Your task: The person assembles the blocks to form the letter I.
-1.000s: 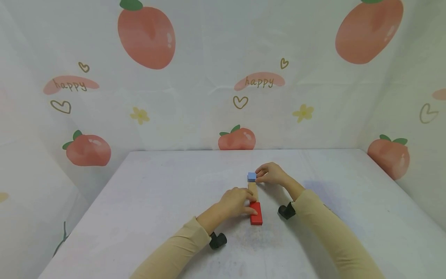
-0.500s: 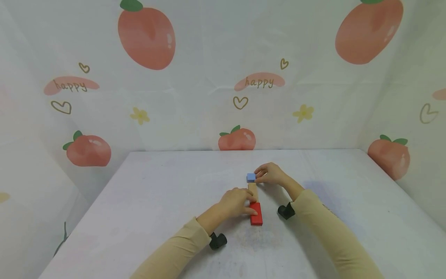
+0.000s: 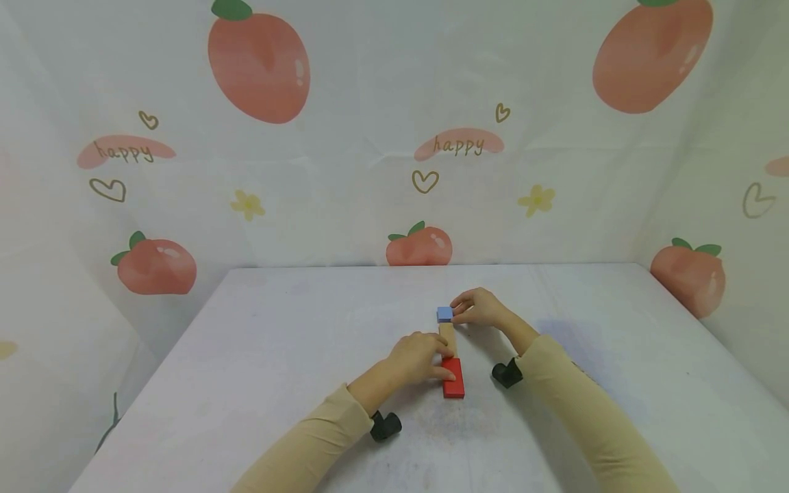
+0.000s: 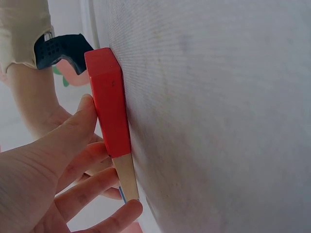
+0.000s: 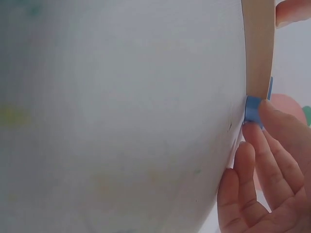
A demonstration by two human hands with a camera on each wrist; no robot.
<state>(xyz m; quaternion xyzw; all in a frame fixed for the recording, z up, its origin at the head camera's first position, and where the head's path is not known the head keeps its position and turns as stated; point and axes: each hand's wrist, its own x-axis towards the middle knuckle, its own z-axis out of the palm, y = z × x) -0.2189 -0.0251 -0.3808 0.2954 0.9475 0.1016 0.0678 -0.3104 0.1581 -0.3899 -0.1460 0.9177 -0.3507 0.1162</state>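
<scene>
A red block [image 3: 454,389], a plain wooden block [image 3: 448,330] and a small blue block [image 3: 444,314] lie end to end in a line running away from the viewer. My left hand [image 3: 416,357] reaches over the line from the left, its thumb on the red block and its fingers spread along the wooden one. From the right, my right hand [image 3: 483,306] has its thumb and fingertips at the side of the blue block. In the right wrist view the thumb [image 5: 284,121] overlaps the blue block [image 5: 252,109], which abuts the wooden block [image 5: 260,48].
The blocks lie on a white table [image 3: 308,329] with faint stains. Behind it hangs a white cloth [image 3: 345,89] printed with peaches. Dark wrist camera mounts [image 3: 385,426] show beneath both sleeves. A thin dark cord [image 3: 111,424] hangs at the table's left edge.
The blue block has shifted slightly to the left and toward the viewer, with my right fingertips following it. My left hand, the red block and the wooden block stay almost still.
</scene>
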